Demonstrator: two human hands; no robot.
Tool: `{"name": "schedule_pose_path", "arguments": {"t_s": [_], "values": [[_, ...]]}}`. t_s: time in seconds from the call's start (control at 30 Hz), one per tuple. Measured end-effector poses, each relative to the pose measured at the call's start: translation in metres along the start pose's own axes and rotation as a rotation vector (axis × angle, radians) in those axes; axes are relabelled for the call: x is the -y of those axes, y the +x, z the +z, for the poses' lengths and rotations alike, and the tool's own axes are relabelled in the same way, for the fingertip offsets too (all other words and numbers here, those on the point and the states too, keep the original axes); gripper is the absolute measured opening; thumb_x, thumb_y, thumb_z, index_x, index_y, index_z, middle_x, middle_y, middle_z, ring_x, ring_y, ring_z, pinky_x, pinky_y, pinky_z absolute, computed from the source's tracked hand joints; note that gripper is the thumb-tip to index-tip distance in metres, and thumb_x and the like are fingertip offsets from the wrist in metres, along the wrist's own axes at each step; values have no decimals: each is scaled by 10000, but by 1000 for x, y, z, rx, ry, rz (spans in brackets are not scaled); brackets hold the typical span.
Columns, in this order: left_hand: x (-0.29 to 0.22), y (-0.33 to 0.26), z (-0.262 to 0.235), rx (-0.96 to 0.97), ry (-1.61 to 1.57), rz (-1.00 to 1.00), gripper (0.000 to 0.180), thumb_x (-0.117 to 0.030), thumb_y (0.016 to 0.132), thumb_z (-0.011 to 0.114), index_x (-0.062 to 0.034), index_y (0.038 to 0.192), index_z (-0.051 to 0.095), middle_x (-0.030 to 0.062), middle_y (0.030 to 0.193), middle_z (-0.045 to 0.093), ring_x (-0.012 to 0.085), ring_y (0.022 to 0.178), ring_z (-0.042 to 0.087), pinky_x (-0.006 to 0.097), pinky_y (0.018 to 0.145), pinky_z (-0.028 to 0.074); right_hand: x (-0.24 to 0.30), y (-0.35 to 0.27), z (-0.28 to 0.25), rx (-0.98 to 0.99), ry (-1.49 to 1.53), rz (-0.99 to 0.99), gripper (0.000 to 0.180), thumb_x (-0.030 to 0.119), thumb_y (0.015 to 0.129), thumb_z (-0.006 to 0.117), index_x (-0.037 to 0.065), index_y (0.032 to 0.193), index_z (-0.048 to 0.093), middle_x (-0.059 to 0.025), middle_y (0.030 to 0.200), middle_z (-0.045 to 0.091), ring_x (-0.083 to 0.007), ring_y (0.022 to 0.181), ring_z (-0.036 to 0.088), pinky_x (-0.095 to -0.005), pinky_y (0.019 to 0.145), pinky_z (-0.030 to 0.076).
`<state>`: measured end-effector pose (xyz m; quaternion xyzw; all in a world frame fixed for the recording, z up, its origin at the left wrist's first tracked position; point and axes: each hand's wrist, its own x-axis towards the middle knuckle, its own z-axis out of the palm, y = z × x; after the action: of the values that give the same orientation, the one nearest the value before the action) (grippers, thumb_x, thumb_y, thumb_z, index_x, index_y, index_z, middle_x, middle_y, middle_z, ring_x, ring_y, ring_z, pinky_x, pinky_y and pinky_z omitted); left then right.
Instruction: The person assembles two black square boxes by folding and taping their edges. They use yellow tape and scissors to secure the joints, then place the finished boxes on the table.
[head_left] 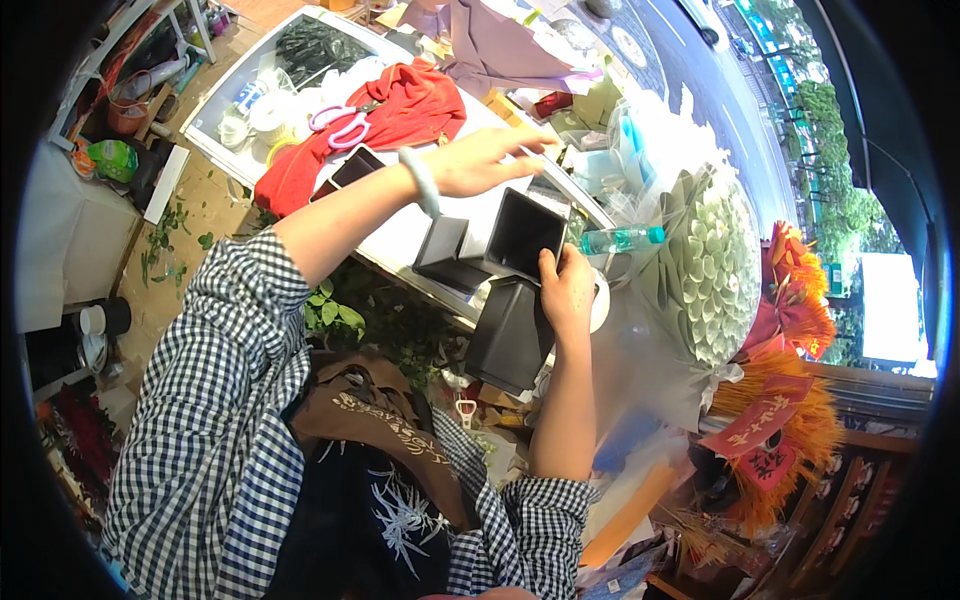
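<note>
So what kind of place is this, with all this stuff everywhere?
It looks like a flower shop, maybe, beside a road. You can see a big, round, pale green bouquet, bundles of orange stalks, and scissors lying on red cloth.

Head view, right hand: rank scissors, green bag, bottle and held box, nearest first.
From the right hand:
1. Held box: in its grip.
2. Bottle: just to the right, slightly forward.
3. Scissors: forward left, on red cloth.
4. Green bag: far left.
</note>
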<state>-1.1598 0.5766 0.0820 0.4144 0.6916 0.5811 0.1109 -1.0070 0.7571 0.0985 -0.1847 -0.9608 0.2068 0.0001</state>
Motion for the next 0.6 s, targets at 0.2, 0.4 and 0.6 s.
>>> {"name": "schedule_pose_path", "arguments": {"t_s": [0.2,0.4,0.6], "values": [[-8,25,32,167,184,75,471,-359,964,495,-37,1308,492,220,1122,623,346,1024,608,418,893,468,-1,-6,7,-30,-9,31,290,251,887,583,-36,852,570,-266,783,616,-454,790,593,-502,697,446],[-10,36,47,316,409,-46,411,-347,947,495,-52,1224,567,217,1017,656,390,957,617,447,860,471,-4,-5,16,-21,-16,-5,283,249,884,586,-32,856,575,-268,783,619,-459,772,596,-506,688,450],[-8,29,55,346,485,-140,386,-370,938,494,-66,1136,625,198,930,674,384,891,634,468,814,481,-2,-5,13,-23,31,-27,294,260,894,588,-33,885,586,-273,819,636,-449,804,613,-491,706,471]]}}
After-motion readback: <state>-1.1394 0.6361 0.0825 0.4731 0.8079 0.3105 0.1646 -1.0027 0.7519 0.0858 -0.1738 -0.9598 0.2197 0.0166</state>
